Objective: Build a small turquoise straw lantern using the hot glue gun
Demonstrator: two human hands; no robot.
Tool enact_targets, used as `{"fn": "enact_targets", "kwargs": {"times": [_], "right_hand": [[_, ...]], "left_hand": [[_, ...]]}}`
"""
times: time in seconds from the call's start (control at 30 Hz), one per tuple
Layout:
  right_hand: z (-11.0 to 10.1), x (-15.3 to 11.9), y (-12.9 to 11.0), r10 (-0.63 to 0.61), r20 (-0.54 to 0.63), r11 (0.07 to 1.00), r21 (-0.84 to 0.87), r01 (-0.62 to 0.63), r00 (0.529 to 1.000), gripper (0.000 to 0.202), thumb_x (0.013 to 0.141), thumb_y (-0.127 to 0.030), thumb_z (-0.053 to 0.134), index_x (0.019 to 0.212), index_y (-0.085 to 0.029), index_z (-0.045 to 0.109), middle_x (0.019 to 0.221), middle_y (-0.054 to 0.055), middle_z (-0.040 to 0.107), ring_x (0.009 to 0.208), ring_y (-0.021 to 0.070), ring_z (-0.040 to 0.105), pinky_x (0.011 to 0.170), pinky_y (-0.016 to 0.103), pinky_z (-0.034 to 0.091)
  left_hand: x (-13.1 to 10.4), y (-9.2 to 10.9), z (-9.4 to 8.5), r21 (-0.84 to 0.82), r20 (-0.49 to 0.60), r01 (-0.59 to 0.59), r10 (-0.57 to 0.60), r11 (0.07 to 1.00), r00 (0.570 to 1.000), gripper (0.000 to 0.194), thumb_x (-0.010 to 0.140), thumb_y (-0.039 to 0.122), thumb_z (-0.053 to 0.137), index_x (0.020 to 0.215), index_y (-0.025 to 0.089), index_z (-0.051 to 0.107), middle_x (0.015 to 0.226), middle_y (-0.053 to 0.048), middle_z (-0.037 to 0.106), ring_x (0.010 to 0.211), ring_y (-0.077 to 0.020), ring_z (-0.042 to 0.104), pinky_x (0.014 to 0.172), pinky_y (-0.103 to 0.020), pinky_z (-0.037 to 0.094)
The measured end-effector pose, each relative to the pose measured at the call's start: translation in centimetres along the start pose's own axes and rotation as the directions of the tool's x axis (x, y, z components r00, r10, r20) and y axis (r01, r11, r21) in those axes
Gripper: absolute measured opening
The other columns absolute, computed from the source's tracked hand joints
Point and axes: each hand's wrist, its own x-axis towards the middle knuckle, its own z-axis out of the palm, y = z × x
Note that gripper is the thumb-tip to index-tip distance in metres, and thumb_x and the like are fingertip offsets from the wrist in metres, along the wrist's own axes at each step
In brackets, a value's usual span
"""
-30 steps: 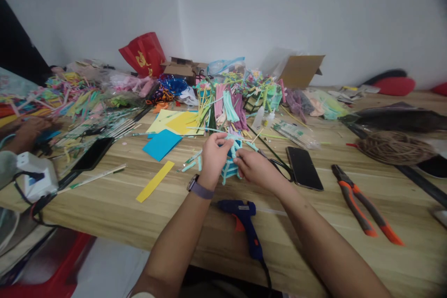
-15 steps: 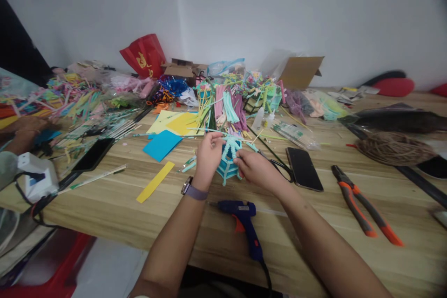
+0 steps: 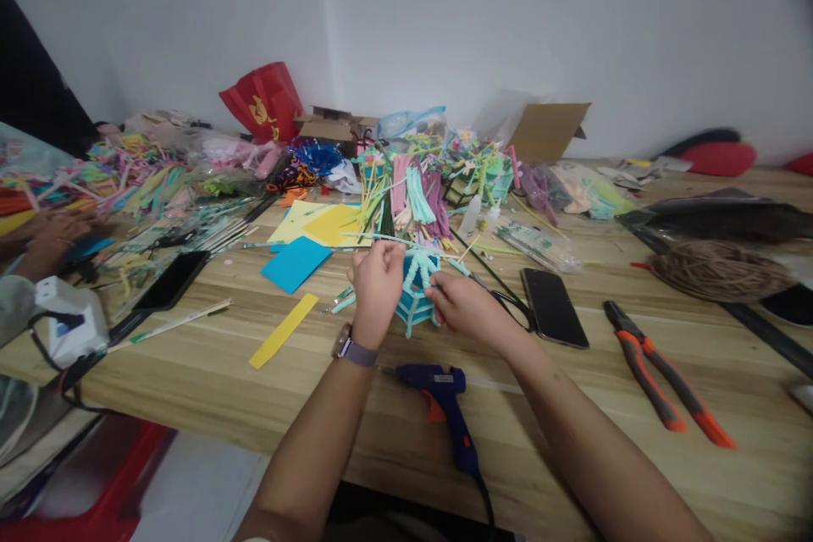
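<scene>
A small turquoise frame-like craft piece [image 3: 414, 305] with fuzzy pale-green strips over its top stands upright between my hands. My right hand [image 3: 462, 298] is closed on its right side, fingertips at the upper edge. Close to its left side is my left hand [image 3: 378, 278], with fingers pressed together; whatever it pinches is hidden. A blue glue gun [image 3: 438, 389] with an orange trigger lies just in front of the piece. Black-handled scissors [image 3: 516, 309] rest to the right, partly behind my right hand.
A phone [image 3: 555, 307] and orange-handled pliers [image 3: 660, 368] lie right. Yellow strip [image 3: 283, 330] and blue sheets [image 3: 295, 263] lie left. Bundled pipe cleaners [image 3: 416, 195] and a red bag [image 3: 263, 102] are behind. Another person's hands [image 3: 54, 241] work at far left.
My left hand has turned slightly and drawn a little away from the craft piece's top. My right hand stays on the piece. The other person's hands have shifted slightly.
</scene>
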Motion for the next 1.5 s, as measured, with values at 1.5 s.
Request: {"fn": "enact_targets", "kwargs": {"times": [1.5], "right_hand": [[-1.2,-0.9,0.8,0.012,-0.065,0.950,0.313,0.009,0.998,0.029,0.092,-0.022,0.036,0.109,-0.018,0.059,0.061,-0.003,0.064,0.042,0.0113,0.056,0.049,0.022,0.042]], "left_hand": [[0.6,-1.2,2.1,-0.037,0.089,0.030,-0.027,0.999,0.996,0.022,0.070,0.021,0.068,0.092,0.018,0.068,0.071,-0.002,0.068,0.063,-0.0134,0.062,0.068,-0.027,0.049]]}}
